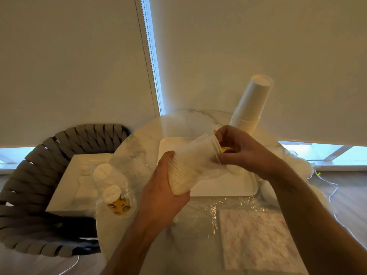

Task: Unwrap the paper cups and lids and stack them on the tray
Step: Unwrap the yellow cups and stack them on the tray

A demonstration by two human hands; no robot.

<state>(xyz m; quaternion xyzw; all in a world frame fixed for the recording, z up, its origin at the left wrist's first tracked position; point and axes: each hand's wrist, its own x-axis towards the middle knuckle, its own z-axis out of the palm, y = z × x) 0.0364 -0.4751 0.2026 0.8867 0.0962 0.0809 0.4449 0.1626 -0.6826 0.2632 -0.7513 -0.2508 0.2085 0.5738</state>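
At the bottom of the frame, nearest the camera, a napkin pack (260,241) is lying under crinkled film (210,213). Just above it, at centre, a sleeve of cups (190,165) is being held over the tray (224,187) — the left hand (160,193) is wrapped round its rim end, while the right hand (242,149) is pinching the wrap at the far end, fingers curled on the plastic.

The sleeve's long axis is running from lower left to upper right of the frame, with the cup bottoms pointing toward the right hand and the open rims toward the left palm.

Several risks are being judged from here. If the wrap is tugged sharply, the nested cups may be pulled apart and spilled over the tray edge. If the left grip is being squeezed too hard, the thin rims may be crushed. The finished stack (252,102) at upper right is leaning — a swing of the right elbow could topple it. A wrapped pack (115,197) at left is lying near the table edge (103,225) and could be nudged off.
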